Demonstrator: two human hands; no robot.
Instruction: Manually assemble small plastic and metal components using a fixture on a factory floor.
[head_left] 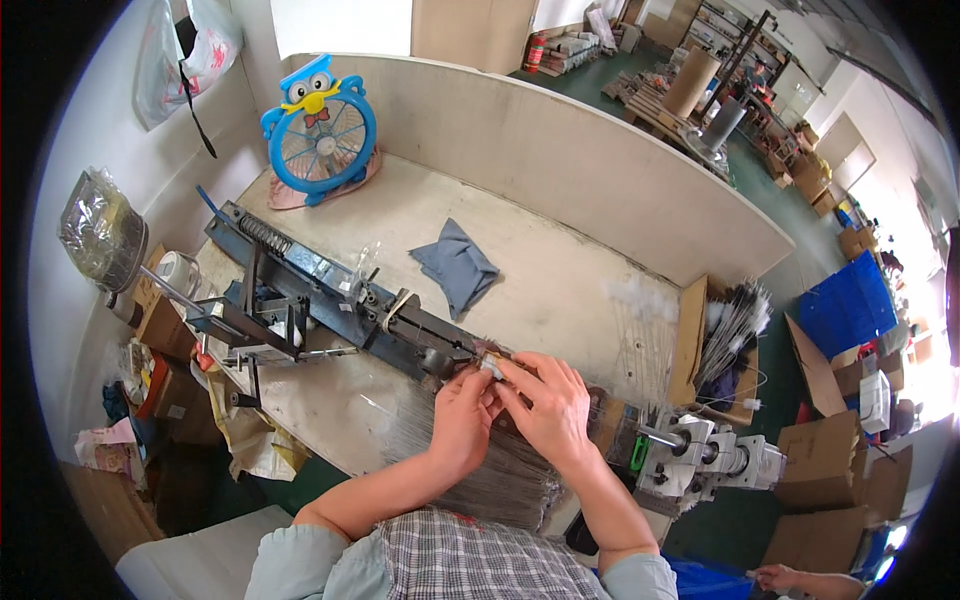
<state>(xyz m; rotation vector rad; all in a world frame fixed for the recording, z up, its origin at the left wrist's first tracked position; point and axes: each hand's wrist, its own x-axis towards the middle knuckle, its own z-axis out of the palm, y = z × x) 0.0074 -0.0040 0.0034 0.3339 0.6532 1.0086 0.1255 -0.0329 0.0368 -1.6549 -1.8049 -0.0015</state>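
Observation:
My left hand (463, 418) and my right hand (548, 408) meet at the near right end of a long dark metal bench machine (325, 285). Their fingertips are pinched together around a small white tuft (490, 367), which shows only in part. Whatever else lies between the fingers is too small to make out. Below my wrists spreads a bundle of thin metal wires (500, 480), partly covered by my forearms. Close to my left fingertips sits a rounded metal knob (434, 362) on the machine.
A blue cartoon-shaped fan (322, 140) stands at the back left. A grey cloth (457, 268) lies mid-table. On the right are a cardboard box (692, 335) of white-tipped wires and a silver mechanism (715, 455). Another person's hand (778, 577) shows at lower right.

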